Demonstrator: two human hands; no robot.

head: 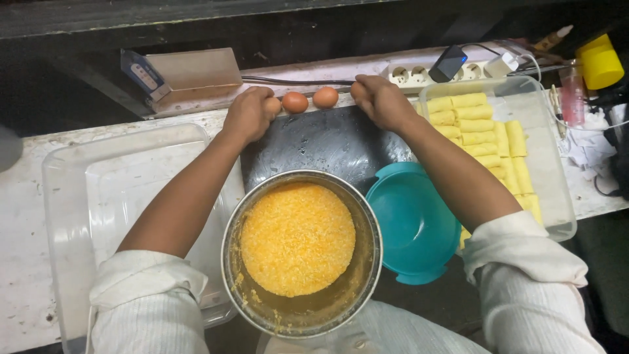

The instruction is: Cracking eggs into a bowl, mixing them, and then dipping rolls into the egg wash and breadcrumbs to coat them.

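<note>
My left hand [249,113] is closed around a brown egg [272,105] at the far edge of a dark metal tray [321,141]. Two more brown eggs [295,102] [325,97] lie in a row to its right. My right hand [380,99] rests curled at the tray's far right corner, just right of the last egg; whether it holds anything is hidden. A steel bowl [367,216] of yellow-orange crumbs [298,237] sits close to me, beside an empty teal bowl [413,226].
A clear plastic tub [557,196] on the right holds several pale yellow rolls [475,124]. An empty clear tub with a lid [72,196] stands left. A power strip [419,73] with chargers, a brown box [193,69] and a yellow-capped bottle [599,62] line the back.
</note>
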